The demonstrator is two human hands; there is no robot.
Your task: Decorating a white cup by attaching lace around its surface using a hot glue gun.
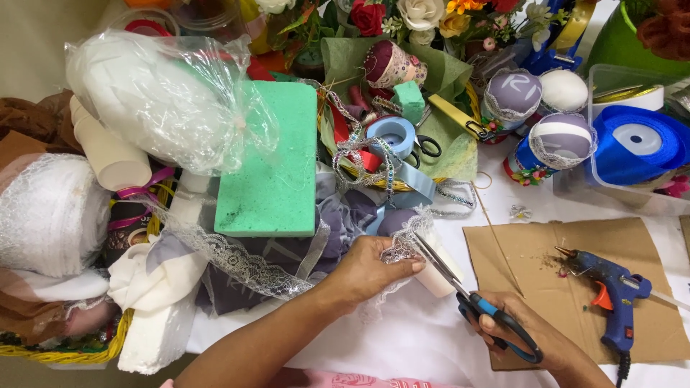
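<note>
- A blue glue gun (611, 291) is lying on a brown cardboard sheet (532, 251), near right.
- A green foam block (269, 162) is sitting left of centre.
- A blue ribbon roll (636, 147) is resting in a clear tub (618, 79), far right.
- Artificial flowers (424, 16) are crowding the far edge.

The white cup (437, 276) is mostly hidden behind the left hand (370, 269) and lace (402, 244). The glue gun (609, 287) cord is cut off at the bottom edge, as is the right hand (528, 334) at its wrist.
</note>
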